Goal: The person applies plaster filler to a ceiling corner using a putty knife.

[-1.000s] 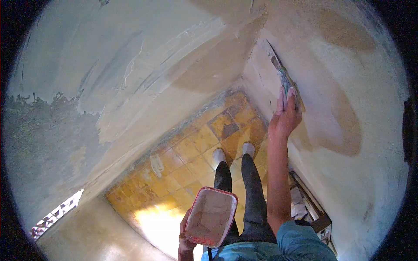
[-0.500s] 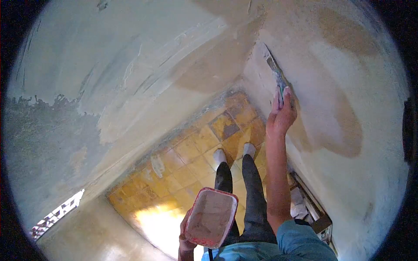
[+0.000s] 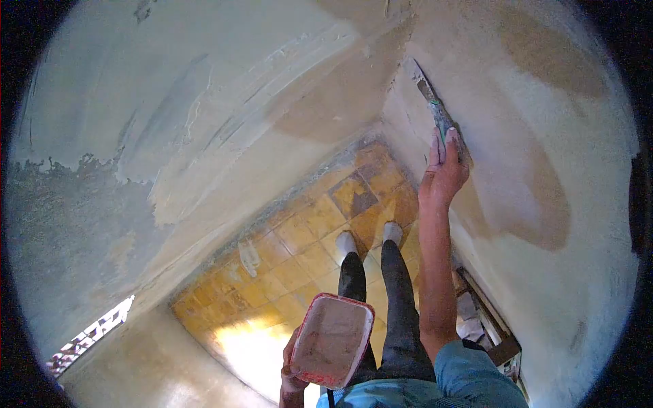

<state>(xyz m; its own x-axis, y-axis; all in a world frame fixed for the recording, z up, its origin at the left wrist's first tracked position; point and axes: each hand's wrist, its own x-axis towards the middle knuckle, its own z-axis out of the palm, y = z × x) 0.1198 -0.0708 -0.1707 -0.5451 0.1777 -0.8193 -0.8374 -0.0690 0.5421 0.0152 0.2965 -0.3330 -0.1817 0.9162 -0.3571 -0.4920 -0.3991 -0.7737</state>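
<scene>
My right hand (image 3: 445,170) is closed round the handle of a putty knife (image 3: 430,97), its blade lying along the right wall (image 3: 496,129) close to the corner. Greyish residue coats the blade and part of the greenish handle. Low in front of my body, my left hand (image 3: 292,367) grips the side of a red-rimmed rectangular tub (image 3: 333,340). Smooth pinkish-brown paste shows inside the tub. Damp brown patches mark the right wall around my right hand.
The left wall (image 3: 224,102) has streaked plaster and a rough grey area (image 3: 75,211). Yellow floor tiles (image 3: 292,234) lie under my feet, with a bright sunlit spot. A wooden frame holding pale items (image 3: 469,316) stands by the right wall.
My right hand and the putty knife have moved slightly upward along the right wall. The tub in my left hand stays nearly in place.
</scene>
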